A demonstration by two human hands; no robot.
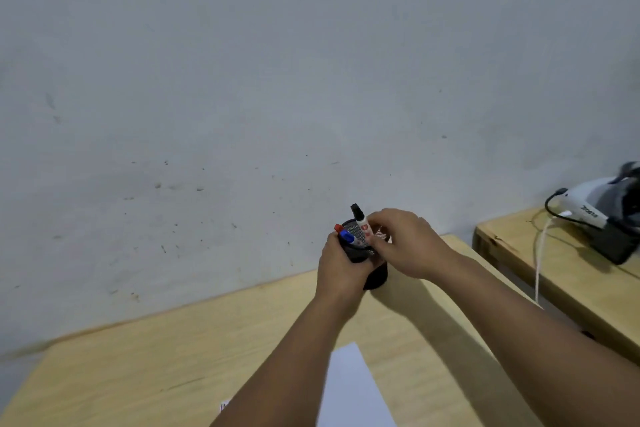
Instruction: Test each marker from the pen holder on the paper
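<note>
A black mesh pen holder [360, 255] is tilted toward me near the far edge of the wooden table [173, 357]. My left hand [337, 270] grips its side. A red-capped marker [338, 228] and a blue-capped marker [347, 237] stick out of it at the left. My right hand [403, 243] pinches a white marker with a black cap [361, 220], which stands partly out of the holder. A white sheet of paper [349, 392] lies on the table close to me, between my forearms.
A plain grey wall rises right behind the table. A second wooden table [561, 274] stands to the right across a narrow gap, bearing a white and black device [606, 215] with a black cable and a white cord hanging over its edge.
</note>
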